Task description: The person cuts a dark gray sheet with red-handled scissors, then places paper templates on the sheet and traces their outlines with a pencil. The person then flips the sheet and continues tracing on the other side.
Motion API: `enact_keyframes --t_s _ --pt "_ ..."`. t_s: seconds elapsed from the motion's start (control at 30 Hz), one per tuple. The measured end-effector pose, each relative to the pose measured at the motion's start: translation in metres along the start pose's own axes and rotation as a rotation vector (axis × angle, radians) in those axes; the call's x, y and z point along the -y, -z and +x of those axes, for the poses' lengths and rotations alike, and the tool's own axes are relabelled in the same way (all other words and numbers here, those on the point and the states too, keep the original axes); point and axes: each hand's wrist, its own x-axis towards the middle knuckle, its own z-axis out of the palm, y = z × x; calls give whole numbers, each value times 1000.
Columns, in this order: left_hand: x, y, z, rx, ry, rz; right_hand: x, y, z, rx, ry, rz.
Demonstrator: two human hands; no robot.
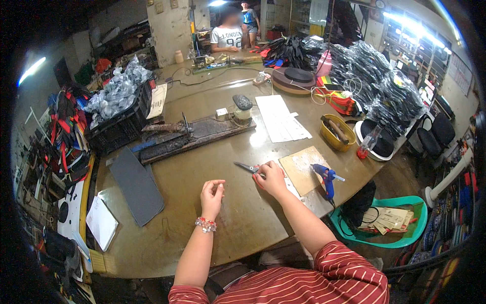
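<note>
My right hand [272, 178] is closed round the red handles of a pair of scissors [246, 166], whose dark blades point left over the tabletop. To its left is my left hand [212, 196], loosely curled, with a small gap between thumb and fingers and no object visible in it. A bead bracelet circles that wrist. Just right of the scissors lies a tan board [298, 175] with whitish smears. On the board's right side sits a blue glue gun [328, 182], a pale stick jutting from it.
White paper sheets [281, 119] lie beyond my right hand, near a yellow bowl [334, 143] of tools. Dark grey sheets [135, 187] and a long, stained board [202, 136] are on the left. A green tub [420, 228] stands beside the table. A person [229, 38] sits at the far end.
</note>
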Motion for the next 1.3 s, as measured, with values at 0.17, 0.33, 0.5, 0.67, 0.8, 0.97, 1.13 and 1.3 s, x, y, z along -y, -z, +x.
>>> enact_keyframes --t_s 0.17,0.33,0.5,0.67,0.8,0.97,1.13,1.3 --pt "-1 0 0 -5 -5 -41 0 1 0 -4 7 8" --pt "-1 0 -1 -11 -5 -61 -2 -2 -1 -16 5 5" --pt "0 0 0 -8 -19 -45 -4 -2 1 -50 21 32" --pt "-3 -1 0 -16 -22 -52 3 2 -2 3 15 -119" --pt "-2 1 2 -36 28 -69 11 3 -7 -70 16 -407" --pt "7 7 7 -13 36 -117 12 9 -4 115 -32 -399" --pt "10 14 8 -53 60 -135 18 65 22 286 39 -412" --pt "7 14 6 -93 108 -173 -33 191 99 191 42 -556"
